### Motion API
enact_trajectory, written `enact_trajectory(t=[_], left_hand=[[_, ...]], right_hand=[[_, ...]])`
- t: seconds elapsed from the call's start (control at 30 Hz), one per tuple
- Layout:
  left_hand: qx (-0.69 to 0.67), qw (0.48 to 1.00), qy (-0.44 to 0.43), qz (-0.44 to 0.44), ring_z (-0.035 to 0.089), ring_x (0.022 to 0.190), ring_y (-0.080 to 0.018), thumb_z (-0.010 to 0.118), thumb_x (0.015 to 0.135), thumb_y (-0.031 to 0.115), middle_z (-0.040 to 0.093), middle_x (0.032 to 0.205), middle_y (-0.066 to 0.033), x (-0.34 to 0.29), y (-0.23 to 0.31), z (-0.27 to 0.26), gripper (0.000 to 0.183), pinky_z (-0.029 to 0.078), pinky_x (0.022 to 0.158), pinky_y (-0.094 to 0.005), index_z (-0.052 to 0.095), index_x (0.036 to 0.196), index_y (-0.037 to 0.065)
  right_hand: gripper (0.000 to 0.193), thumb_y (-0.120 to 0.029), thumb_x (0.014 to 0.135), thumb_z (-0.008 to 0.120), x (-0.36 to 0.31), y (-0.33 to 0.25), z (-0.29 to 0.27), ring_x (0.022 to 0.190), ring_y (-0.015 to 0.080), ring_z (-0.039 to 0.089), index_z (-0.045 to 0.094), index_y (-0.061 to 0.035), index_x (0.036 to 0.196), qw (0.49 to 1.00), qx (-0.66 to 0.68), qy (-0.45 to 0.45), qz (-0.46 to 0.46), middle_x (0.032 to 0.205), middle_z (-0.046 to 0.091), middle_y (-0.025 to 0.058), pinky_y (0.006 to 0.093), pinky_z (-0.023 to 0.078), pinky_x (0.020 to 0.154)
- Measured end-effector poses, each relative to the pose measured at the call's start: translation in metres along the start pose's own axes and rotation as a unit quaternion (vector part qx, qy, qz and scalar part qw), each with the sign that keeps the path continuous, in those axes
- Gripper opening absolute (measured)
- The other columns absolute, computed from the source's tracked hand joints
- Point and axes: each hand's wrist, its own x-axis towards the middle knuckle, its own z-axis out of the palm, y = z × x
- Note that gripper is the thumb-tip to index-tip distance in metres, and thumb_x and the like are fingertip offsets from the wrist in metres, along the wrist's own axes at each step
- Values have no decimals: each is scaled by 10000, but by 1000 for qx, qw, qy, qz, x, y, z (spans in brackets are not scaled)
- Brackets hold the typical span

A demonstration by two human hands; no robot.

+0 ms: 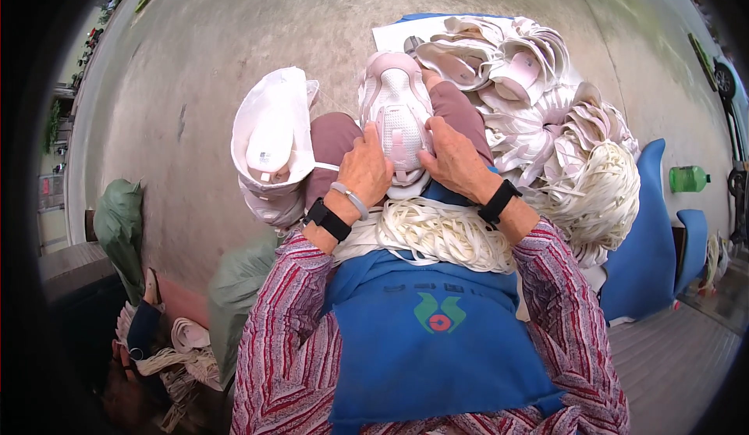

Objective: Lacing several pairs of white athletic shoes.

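Note:
A white-and-pink shoe upper (398, 115) rests over my lap, its pink toe pointing away from me. My left hand (362, 166) grips its near left edge, with fingers curled against the side. On the opposite edge, my right hand (459, 162) holds the upper with thumb and fingers; the fingertips are partly hidden. Just below both hands, a loose bundle of cream shoelaces (437, 230) lies across my blue apron (390, 318). Nested white shoe uppers (273, 134) hang at my left knee.
Many white-and-pink uppers (530, 115) are heaped at the right, beside another large lace bundle (597, 193). A blue chair (641, 240) and a green bottle (688, 179) stand farther right. Green sacks (118, 220) are at left, near another person's foot (150, 288) and more laces.

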Motion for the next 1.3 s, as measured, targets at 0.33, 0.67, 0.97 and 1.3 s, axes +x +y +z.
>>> enact_trajectory(t=[0.33,0.67,0.97,1.3], left_hand=[[-32,998,11,-51,606,803,-475,604,805,81,564,971,-312,-13,-1,0,628,512,696,-518,289,1330,-57],[-41,999,12,-24,645,694,-404,627,828,106,558,931,-268,-17,2,8,651,549,572,-450,265,1347,-47],[-132,991,25,5,632,740,-419,627,821,123,578,976,-273,-22,-15,-8,524,525,687,-480,383,1262,-19],[-307,949,-70,20,557,620,-75,603,901,122,634,736,-55,-25,1,-33,144,460,577,-245,619,902,-21]], right_hand=[[345,-84,781,622,9,-11,5,841,468,598,420,65,1018,999,-2,-35,22,892,581,301,502,476,732],[335,-113,818,630,10,-9,-4,596,220,587,501,41,1086,993,46,-44,100,699,577,113,337,486,563],[320,-91,875,616,13,-22,-16,551,109,581,501,30,1148,994,23,-61,88,708,588,54,240,474,495],[115,-82,843,614,-59,3,-93,628,175,564,652,10,902,991,42,-89,89,700,570,97,300,448,582]])
